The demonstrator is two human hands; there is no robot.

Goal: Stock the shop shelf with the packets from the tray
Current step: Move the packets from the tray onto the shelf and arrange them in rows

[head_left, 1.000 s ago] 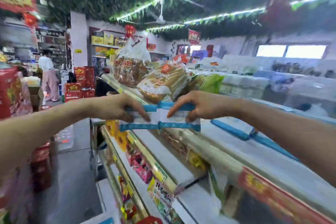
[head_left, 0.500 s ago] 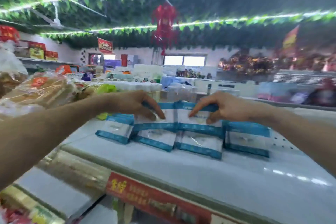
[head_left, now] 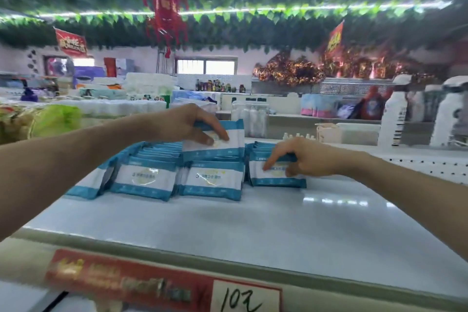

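Blue-and-white packets stand in several rows on the white top shelf. My left hand grips one packet by its top, held upright above the middle row. My right hand rests on the front packet of the right row, fingers pinching its upper edge. Another row stands to the left, with one more packet at the far left. No tray is in view.
A red price strip with a handwritten tag runs along the shelf's front edge. White bottles stand at the right rear. Bagged goods lie at the left. Bare shelf lies in front of the rows.
The camera has swung right and come closer to the shelf. The two packets I carried together are now apart: the left hand holds one high, and the right hand is down on the right row.
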